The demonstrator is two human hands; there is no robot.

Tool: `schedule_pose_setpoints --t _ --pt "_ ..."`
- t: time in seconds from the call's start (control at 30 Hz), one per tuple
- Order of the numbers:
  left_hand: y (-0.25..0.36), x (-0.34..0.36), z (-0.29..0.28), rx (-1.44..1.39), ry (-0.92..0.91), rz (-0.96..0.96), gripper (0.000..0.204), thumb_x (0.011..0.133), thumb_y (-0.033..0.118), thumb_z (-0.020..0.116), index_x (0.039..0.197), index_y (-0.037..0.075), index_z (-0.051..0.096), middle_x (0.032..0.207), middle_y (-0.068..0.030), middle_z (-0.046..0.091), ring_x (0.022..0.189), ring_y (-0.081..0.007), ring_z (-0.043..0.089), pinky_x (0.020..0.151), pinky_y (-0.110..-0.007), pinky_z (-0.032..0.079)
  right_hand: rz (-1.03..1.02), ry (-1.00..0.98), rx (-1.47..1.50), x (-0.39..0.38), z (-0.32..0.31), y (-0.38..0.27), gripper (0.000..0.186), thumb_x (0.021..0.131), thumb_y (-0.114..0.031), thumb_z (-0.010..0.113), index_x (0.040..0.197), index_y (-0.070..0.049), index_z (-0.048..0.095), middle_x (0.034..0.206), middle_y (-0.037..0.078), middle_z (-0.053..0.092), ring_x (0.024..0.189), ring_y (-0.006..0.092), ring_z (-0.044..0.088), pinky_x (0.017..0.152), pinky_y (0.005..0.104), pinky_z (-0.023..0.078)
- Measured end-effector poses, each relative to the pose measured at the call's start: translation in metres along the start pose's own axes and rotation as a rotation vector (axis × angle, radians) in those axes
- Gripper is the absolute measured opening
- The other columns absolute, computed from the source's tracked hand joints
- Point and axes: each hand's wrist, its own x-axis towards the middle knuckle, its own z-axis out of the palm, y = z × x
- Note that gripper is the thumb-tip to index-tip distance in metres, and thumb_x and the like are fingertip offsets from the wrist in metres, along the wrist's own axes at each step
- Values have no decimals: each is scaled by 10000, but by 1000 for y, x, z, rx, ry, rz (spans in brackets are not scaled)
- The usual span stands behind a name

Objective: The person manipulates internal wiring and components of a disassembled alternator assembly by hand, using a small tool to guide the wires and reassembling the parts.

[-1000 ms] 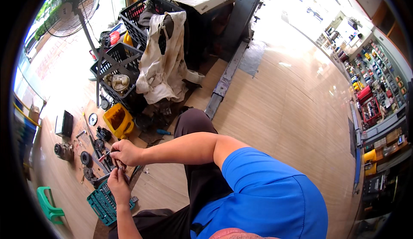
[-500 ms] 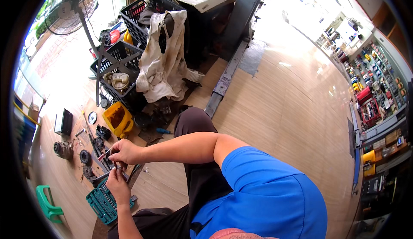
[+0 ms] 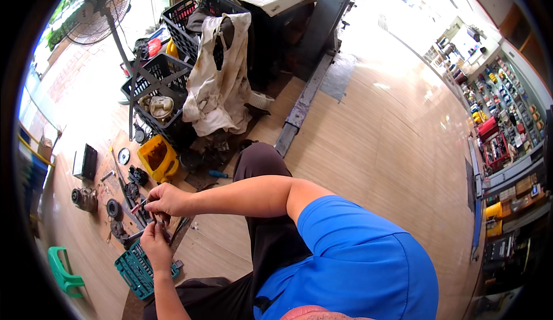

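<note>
Both my hands meet over the cluttered board at the lower left. Fingers of my right hand (image 3: 171, 200) close around a thin red-and-silver piece (image 3: 137, 207), whose kind is too small to make out. Just below it, my left hand (image 3: 155, 250) pinches a small dark stick-like part (image 3: 154, 217) between thumb and fingers. The two pieces lie close together; whether they touch is hard to see. Under my left wrist is an open teal socket set case (image 3: 133, 270). Black round parts (image 3: 114, 209) rest on the board beside my hands.
A cut-open yellow jug (image 3: 158, 157) stands beyond my right hand, near a blue-handled tool (image 3: 218, 174). Black crates (image 3: 163, 67) hold parts, with a stained white cloth (image 3: 216, 84) draped over one. A green stool (image 3: 63, 271), a black box (image 3: 85, 162) and a fan (image 3: 101, 9) stand leftward.
Both hands have shifted very slightly upward in the picture, still holding the same pieces. Surrounding things stay in place.
</note>
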Motion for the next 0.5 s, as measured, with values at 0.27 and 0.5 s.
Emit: schedule_pose_setpoints --t 0.27,0.5 --pt "3 -4 -1 -100 -26 20 243 1004 161 501 853 7 613 635 25 526 547 -49 454 504 -216 346 -15 -112 -105 -17 7 -18 102 864 -83 671 855 18 659 691 34 631 575 86 568 501 256 470" --pt "1 -2 -8 -75 -43 -22 259 986 140 486 829 -14 622 669 -34 586 590 -94 538 551 -253 422 -271 -27 -405 -3 10 -6 69 879 -45 645 861 20 631 697 54 627 608 95 560 554 271 472"
